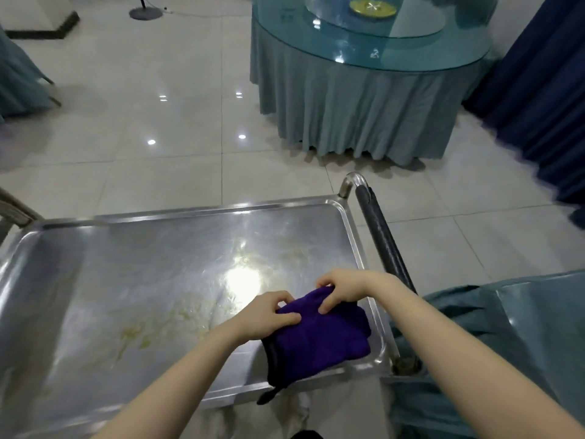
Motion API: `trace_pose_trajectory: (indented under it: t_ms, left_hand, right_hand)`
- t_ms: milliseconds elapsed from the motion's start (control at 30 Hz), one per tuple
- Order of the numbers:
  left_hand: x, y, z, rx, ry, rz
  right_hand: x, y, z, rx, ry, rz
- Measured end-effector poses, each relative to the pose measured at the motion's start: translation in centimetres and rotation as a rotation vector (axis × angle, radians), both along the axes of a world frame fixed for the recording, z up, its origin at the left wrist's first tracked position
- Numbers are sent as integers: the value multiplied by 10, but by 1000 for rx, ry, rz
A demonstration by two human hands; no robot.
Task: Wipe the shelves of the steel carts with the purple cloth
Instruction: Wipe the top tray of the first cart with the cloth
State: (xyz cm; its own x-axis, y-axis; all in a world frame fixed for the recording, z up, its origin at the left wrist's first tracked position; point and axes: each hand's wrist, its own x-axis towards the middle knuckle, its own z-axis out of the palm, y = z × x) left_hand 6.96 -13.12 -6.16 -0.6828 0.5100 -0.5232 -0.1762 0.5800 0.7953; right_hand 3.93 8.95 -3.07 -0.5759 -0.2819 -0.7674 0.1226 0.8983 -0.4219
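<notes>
One steel cart shelf [126, 280]; one purple cloth [319, 337] at its five o'clock; two hands, left hand [272, 312] and right hand [342, 289]; one dark handle [383, 239] at three o'clock; one round draped table [348, 106] at one o'clock; one yellow dish [373, 7] at twelve; one black stand base [145, 12] at eleven.

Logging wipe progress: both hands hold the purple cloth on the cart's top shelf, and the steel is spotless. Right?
Not spotless: the head view shows yellowish smears on the top shelf, left of the purple cloth. The left hand and right hand do both hold the cloth there.
</notes>
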Motion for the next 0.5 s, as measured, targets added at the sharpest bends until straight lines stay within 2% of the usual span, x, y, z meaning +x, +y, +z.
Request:
trace_pose_trajectory:
  t_ms: [67,167,233,333,500]
  left_hand:
    - [-1,-8,-18,-125,191,4]
    - [10,-22,-41,-219,488,-44]
    - [27,-33,-51,-223,611,-109]
    - [56,-50,-64,-275,687,-204]
    - [72,-67,-82,-268,726,-256]
  right_hand:
    - [13,-9,-28,95,146,-135]
    - [46,-22,-62,370,591,-209]
    - [75,-40,-80,381,731,-222]
    - [116,-75,-106,331,701,-159]
    - [142,-107,-135,406,621,-164]
